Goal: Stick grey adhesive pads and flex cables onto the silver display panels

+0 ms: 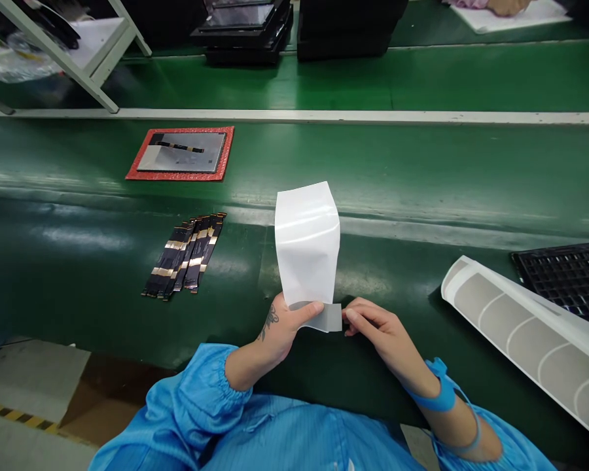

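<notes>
Head view shows the left hand (288, 320) gripping a white sheet (308, 242) above the desk (407, 176); the right hand (381, 330) is at its grey strip (334, 318), pinching or not I cannot tell. The strip appears unpeeled; one flex cable (180, 146) lies on a display panel (184, 161).

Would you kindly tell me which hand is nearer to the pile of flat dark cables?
Left. The left hand, holding the white sheet, is right of the cable pile and closer to the body; the right hand is farther right, beside the sheet's lower end.
</notes>
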Tool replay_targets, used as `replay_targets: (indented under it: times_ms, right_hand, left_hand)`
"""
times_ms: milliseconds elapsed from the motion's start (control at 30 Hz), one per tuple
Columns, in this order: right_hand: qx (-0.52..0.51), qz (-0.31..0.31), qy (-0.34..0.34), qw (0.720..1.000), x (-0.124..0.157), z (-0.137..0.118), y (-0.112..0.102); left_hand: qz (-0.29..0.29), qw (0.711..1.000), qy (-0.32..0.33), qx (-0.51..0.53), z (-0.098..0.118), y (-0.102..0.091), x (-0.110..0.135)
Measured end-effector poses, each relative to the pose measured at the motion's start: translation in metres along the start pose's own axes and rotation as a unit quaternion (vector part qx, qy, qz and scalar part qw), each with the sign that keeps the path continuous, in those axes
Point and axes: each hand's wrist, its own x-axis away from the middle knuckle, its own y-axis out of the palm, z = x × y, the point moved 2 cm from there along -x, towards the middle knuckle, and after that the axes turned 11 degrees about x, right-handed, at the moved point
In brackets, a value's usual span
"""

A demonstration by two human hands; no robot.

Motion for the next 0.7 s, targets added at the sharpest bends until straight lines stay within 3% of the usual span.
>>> replay_targets:
  times_ms: [400,533,700]
  right_hand:
    - [0.001,-0.008,0.005,1.000,0.0013,0.0043,0.0016]
    - [-0.008,-0.007,0.015,1.000,0.0018,0.0060,0.0016]
    - [-0.014,-0.004,0.016,1.000,0.0018,0.0072,0.0006]
  left_hand:
    - [-0.032,0.999,-0.023,0.002,-0.0018,0.0002,0.0008]
    - [-0.046,0.996,-0.057,0.047,-0.0024,-0.0007,0.0012]
    - [-0.024,0.992,-0.068,0.105,-0.0040,-0.0023,0.0005]
